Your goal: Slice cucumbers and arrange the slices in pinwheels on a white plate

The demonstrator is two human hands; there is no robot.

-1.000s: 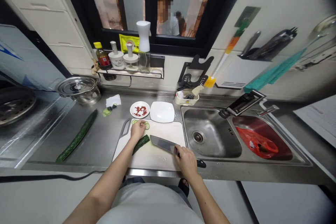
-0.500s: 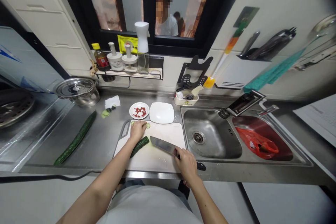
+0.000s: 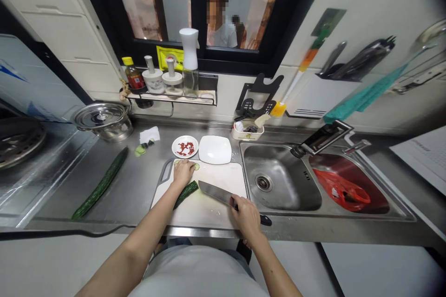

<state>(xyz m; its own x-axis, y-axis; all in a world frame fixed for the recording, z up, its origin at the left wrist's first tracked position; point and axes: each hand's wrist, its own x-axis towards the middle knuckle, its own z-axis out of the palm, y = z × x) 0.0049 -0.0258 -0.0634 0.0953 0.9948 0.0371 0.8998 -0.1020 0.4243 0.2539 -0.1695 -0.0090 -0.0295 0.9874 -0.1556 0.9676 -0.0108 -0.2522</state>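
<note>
The near end of the cut cucumber [image 3: 189, 190] is blocked by the left forearm [image 3: 148, 236], so its full length can't be made out; what's visible is lying on the white cutting board [image 3: 228, 172]. A few pale slices [image 3: 197, 166] by the board's far edge are partly covered by the left grip [image 3: 184, 172], fingers bent down onto them; whether anything's actually being pinched or just touched can't be told. The right grip [image 3: 246, 216] is way clearer: it's closed around the knife [image 3: 216, 193], most of the black handle being hidden by the fingers, only its butt showing past the board. The blade tip is held just beside the cucumber's cut end. A whole cucumber [image 3: 101, 186] is left well apart on the metal surface [image 3: 139, 181]. The contents of the red bag [image 3: 343, 191] can't really be made out.
</note>
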